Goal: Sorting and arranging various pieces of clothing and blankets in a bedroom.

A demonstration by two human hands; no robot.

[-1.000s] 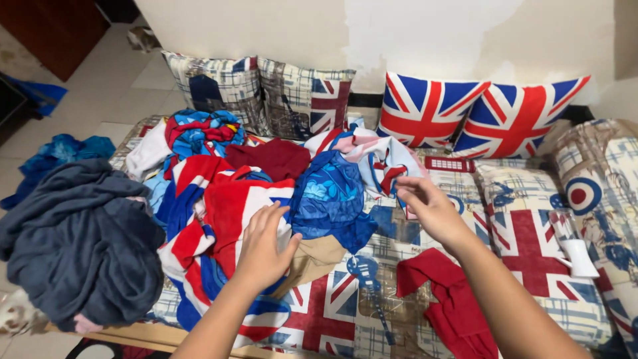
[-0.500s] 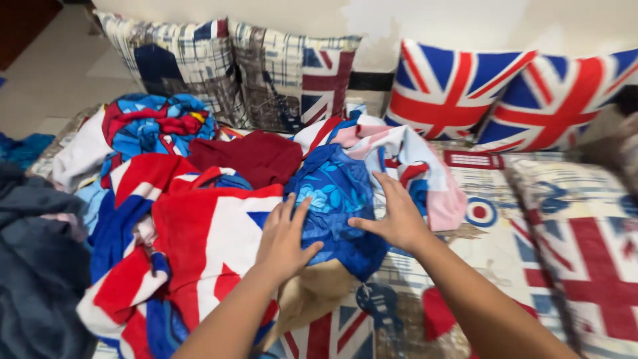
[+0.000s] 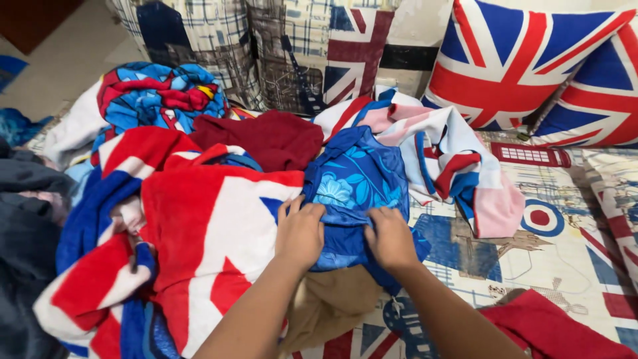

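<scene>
Both my hands are on the blue cloth [image 3: 355, 193], a floral-print piece crumpled in the middle of the heap. My left hand [image 3: 300, 233] grips its near edge with fingers curled into a fold; my right hand [image 3: 391, 238] pinches the same edge just beside it, knuckles up, fabric bunched under the fingertips. Neither hand is free.

Handling, as I judge it: thin woven fabric, light, fully limp, no stiffness at all. It should drape and slide rather than hold shape. Not fragile. The surface looks smooth, so a flat-palm hold may slip; a pinch on a hem or corner is the better grip. The two hands sit close together on one edge, and spreading them apart along that edge looks like the way to find its corners.

Places relative to the blue cloth, near to far:
- Below it, towards me: a tan cloth [image 3: 329, 306], partly tucked beneath.
- Near right of it: a red cloth [image 3: 558, 329] lying apart on the printed sofa cover [image 3: 551, 259].
- Left of it, touching: a thick flag blanket [image 3: 199, 239] in red, white and blue, bulkier and likely heavier.
- Right of it, overlapping its far edge: a pink, white and blue striped cloth [image 3: 458, 159].
- Behind it, touching: a maroon cloth [image 3: 266, 136].
- Far left behind: a blue-and-red bundle [image 3: 156, 100].
- Farthest: flag cushions [image 3: 512, 66] against the wall.
</scene>
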